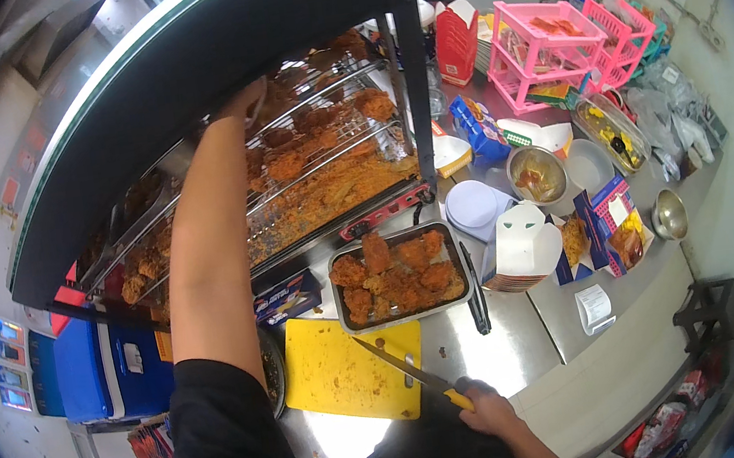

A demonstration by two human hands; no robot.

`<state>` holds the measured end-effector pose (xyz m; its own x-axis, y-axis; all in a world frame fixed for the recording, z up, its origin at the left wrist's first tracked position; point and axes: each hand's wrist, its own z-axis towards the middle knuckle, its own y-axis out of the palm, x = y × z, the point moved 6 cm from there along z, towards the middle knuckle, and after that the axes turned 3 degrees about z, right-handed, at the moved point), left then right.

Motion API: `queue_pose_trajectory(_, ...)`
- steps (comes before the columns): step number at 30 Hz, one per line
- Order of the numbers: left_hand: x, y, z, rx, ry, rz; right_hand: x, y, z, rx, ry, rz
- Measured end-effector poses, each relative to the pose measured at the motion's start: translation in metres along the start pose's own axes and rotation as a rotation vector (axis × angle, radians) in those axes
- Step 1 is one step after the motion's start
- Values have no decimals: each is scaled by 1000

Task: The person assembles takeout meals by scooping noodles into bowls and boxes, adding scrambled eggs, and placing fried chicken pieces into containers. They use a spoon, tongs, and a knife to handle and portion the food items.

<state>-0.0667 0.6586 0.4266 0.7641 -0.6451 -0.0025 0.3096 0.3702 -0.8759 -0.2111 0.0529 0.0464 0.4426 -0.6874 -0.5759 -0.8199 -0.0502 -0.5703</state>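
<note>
My left arm stretches up into a heated display cabinet [415, 84] with wire racks of fried chicken [289, 165]. My left hand [250, 102] is by the upper rack, its fingers mostly hidden in shadow under the cabinet's dark top edge. A knife [396, 361] with a yellow and black handle is gripped in my right hand [491, 409], low on the right. Its blade points up and left, over the right edge of a yellow cutting board [330, 373] that has crumbs on it. Above the board, a metal tray [407, 318] holds several fried chicken pieces [377, 254].
Black tongs [476, 298] lean beside the tray. To the right stand a white open carton [522, 246], filled food boxes [617, 228], a metal bowl [537, 176] and pink racks [542, 44]. A blue cooler box [130, 367] sits left of the counter.
</note>
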Motion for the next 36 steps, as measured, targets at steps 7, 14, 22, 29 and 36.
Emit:
queue_pose_trajectory(7, 0, -3, 11, 73, 21, -64, 18, 6, 1, 40, 45, 71)
queue_pose_trajectory(14, 3, 4, -30, -1, -51, -243, 18, -5, 1, 69, -16, 36)
queue_pose_trajectory(22, 12, -25, -97, 214, 468, -91, 22, -5, -12, 213, -92, 90)
queue_pose_trajectory(29, -71, -10, -373, 78, -153, -947, 41, 7, -24, 231, -78, 221)
queue_pose_trajectory(36, -119, 86, -627, -191, -1089, -1492, 37, 19, -18, 43, 6, 207)
